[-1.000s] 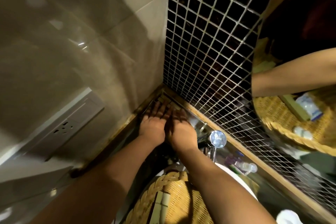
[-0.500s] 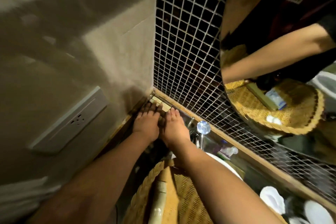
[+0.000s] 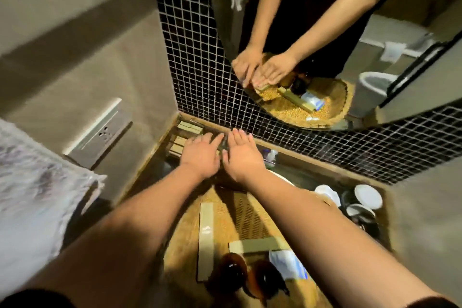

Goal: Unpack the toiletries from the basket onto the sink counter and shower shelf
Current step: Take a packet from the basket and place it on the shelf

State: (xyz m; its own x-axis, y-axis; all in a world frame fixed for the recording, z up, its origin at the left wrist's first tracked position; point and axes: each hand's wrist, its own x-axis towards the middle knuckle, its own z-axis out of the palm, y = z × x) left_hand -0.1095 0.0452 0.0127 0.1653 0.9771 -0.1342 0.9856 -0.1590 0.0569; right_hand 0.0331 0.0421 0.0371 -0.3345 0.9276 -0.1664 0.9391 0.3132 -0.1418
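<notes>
We are aligning small boxes (image 3: 190, 128) in the far-left desk (image 3: 147, 177) corner, left hand (image 3: 200, 155) and right hand (image 3: 241, 159) flat, grip released. Next, we judge: reaching near into the basket (image 3: 250, 212) for the bottles (image 3: 230, 272).

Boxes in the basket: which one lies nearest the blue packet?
The crosswise box, just above the blue packet in the picture. The other box lies lengthwise, farther left.
</notes>
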